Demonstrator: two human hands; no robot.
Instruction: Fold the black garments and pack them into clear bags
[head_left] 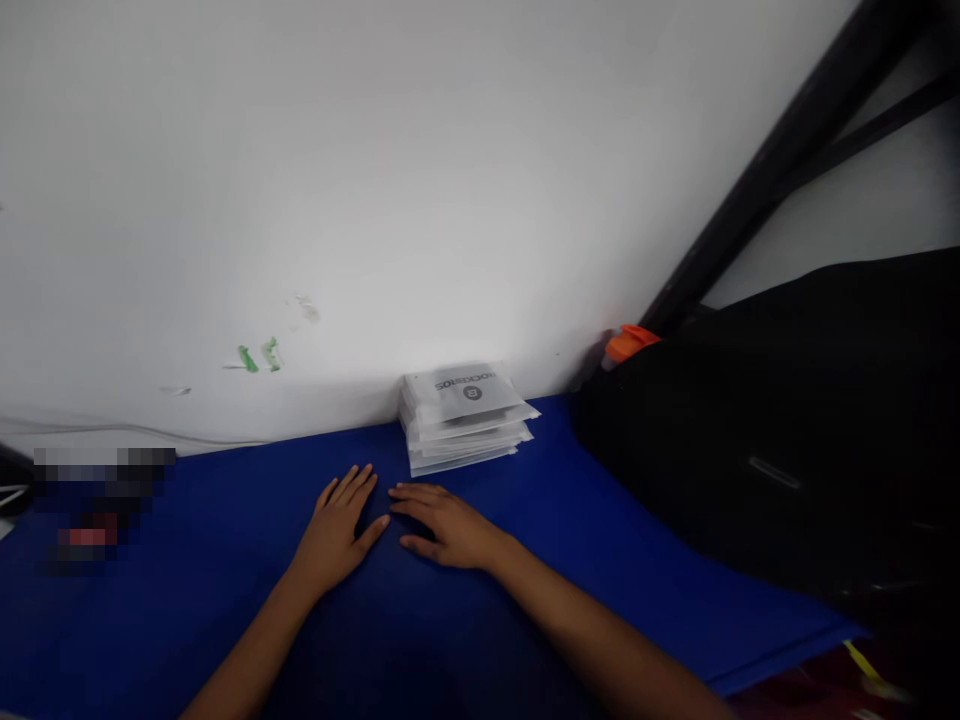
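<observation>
Both of my hands rest on a dark blue cloth-like surface (225, 540). My left hand (341, 525) lies palm down with its fingers stretched away from me and its thumb out to the side. My right hand (442, 525) points leftward, fingers apart, with nothing in it. A small gap separates the two hands. Just beyond them, against the wall, stands a stack of frosted plastic zip bags (469, 415). The top bag carries dark printed lettering and a round logo, seen upside down. Neither hand touches the stack.
A white wall (420, 200) with green marks rises behind the surface. On the right are a large black covering (787, 430), an orange item (630, 343) and a dark slanted metal beam (757, 170). A pixelated patch hides something at left, near a cable (150, 432) along the wall.
</observation>
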